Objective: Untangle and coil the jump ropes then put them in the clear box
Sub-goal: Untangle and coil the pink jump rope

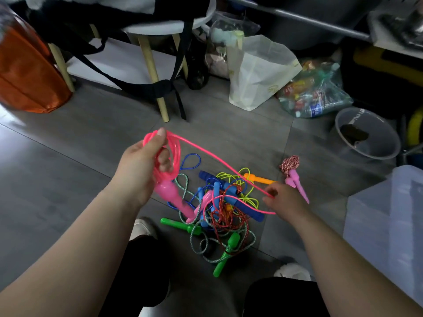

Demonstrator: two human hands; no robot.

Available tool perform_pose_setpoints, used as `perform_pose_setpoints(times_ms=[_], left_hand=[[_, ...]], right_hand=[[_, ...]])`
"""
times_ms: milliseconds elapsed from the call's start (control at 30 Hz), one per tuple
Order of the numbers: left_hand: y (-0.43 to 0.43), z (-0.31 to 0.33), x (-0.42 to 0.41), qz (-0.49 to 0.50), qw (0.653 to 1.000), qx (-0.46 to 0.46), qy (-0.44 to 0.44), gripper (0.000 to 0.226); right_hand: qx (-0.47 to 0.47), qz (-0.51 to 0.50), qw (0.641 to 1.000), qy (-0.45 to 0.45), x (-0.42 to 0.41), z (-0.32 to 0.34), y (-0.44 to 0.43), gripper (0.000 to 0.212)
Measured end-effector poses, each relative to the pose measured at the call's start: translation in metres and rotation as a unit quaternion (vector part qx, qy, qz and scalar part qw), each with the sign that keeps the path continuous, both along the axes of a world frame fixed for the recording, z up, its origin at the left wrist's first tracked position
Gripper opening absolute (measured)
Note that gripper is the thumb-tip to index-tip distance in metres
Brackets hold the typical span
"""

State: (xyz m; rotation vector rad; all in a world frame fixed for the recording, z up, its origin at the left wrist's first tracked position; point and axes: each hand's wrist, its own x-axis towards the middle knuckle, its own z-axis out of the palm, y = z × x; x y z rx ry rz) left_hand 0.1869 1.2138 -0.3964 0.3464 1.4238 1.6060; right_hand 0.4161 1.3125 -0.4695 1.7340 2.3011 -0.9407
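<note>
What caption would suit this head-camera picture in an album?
Left hand holds a half-coiled pink jump rope; right hand pinches its strand above the tangled pile.

The pink rope [206, 154] is glossy, smooth plastic; the green handles [180, 226] are smooth plastic too. The red-and-white cord [291, 161] looks like braided cloth. The floor [68, 170] is matt; the clear box [384, 220] is translucent plastic.
</note>
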Motion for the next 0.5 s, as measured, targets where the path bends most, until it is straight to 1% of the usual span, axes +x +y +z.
perform_pose_setpoints(times_ms=[67, 133, 200, 300, 333, 433, 500], left_hand=[[-0.001, 0.000, -0.001, 0.030, 0.996, -0.041, 0.079, 0.035], [-0.003, 0.000, -0.006, 0.059, 0.990, -0.070, 0.107, 0.035], [-0.005, -0.003, -0.014, 0.092, 0.987, -0.081, 0.107, 0.033], [-0.007, -0.012, -0.024, 0.115, 0.984, -0.100, 0.096, 0.033], [-0.007, -0.018, -0.025, 0.110, 0.983, -0.115, 0.096, 0.034], [-0.007, -0.034, -0.020, 0.075, 0.979, -0.158, 0.106, 0.035], [-0.007, -0.040, -0.017, 0.054, 0.978, -0.171, 0.110, 0.033]], right_hand=[[-0.026, -0.015, 1.000, -0.007, 0.003, -0.014, 0.001, 0.013], [-0.024, -0.048, 0.998, 0.023, 0.000, -0.029, 0.006, 0.011], [-0.011, -0.083, 0.996, 0.035, -0.007, -0.046, 0.011, 0.015], [-0.052, -0.076, 0.995, -0.030, -0.018, -0.084, 0.013, 0.022], [-0.073, -0.067, 0.994, -0.045, -0.022, -0.097, 0.012, 0.026], [-0.113, -0.050, 0.992, -0.029, -0.037, -0.131, 0.009, 0.032], [-0.151, -0.060, 0.986, -0.027, -0.047, -0.146, 0.008, 0.036]])
